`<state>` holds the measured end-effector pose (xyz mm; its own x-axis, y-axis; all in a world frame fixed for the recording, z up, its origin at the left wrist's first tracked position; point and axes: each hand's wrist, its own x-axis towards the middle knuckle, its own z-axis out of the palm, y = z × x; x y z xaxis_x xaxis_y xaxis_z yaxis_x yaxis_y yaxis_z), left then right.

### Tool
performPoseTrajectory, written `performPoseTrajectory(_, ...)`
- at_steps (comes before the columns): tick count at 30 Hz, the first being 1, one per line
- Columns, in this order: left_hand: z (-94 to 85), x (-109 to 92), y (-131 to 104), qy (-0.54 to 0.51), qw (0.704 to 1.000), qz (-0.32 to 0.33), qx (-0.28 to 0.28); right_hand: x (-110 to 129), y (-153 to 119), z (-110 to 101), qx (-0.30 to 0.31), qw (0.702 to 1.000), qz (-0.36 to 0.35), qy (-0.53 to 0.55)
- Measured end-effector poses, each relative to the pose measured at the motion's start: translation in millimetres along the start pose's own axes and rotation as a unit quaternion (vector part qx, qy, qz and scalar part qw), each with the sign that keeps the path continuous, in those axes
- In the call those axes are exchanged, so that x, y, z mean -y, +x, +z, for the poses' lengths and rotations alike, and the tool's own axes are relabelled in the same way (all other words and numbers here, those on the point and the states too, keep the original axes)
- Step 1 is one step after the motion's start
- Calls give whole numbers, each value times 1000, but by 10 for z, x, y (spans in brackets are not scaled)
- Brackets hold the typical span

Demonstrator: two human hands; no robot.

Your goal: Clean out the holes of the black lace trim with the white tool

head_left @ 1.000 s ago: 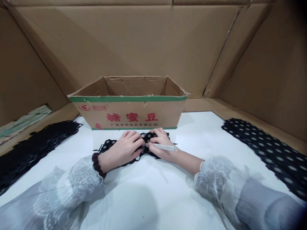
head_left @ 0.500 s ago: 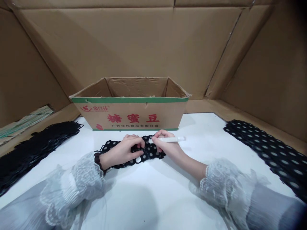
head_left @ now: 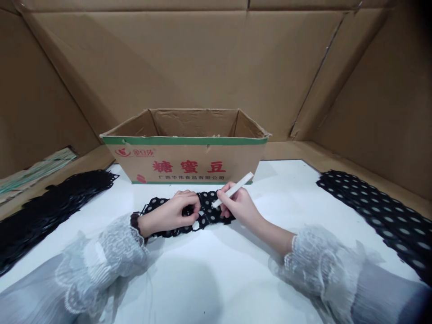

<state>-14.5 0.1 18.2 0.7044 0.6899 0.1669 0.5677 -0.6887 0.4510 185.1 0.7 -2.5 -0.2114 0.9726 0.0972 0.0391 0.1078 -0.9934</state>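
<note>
A black lace-like strip with pale dots (head_left: 207, 216) lies flat on the white tabletop, just in front of the cardboard box. My left hand (head_left: 177, 209) rests over its left part, fingers curled and thumb against the forefinger, closed on the strip's surface. A white pen-like stick (head_left: 238, 185) is held by my right hand (head_left: 238, 204) between thumb and fingers. The stick leans up to the right, and its lower end is at the strip's dotted surface. Whether that end touches a dot is too small to tell.
Behind the strip stands an open cardboard box (head_left: 189, 157) with red lettering and a green rim. A black pile (head_left: 54, 207) lies at the left, and black dotted strips (head_left: 374, 211) lie at the right. Cardboard walls (head_left: 189, 58) enclose the table.
In my right hand, the white stick has turned from nearly level to a steep slant, its upper end rising. The left hand stays on the strip, almost unmoved.
</note>
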Motion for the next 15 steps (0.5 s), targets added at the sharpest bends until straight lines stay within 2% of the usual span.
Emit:
performPoseTrajectory(2, 4, -6, -6, 4, 1000, 7, -4, 3, -13, 14, 34, 999, -8, 28)
performPoseTrajectory(5, 2, -12, -3, 10, 1000, 19, 8, -12, -34, 40, 66, 998, 5, -5)
performPoseTrajectory(7, 1, -5, 4, 5, 1000, 16, 4, -25, -44, 49, 66, 997, 0, -52)
performPoseTrajectory(11, 4, 23, 11, -36, 999, 3, -7, -32, -49, 48, 58, 987, -62, -136)
performPoseTrajectory(15, -15, 16, -10, -3, 1000, 15, -16, -28, -50, 56, 69, 983, -73, -153)
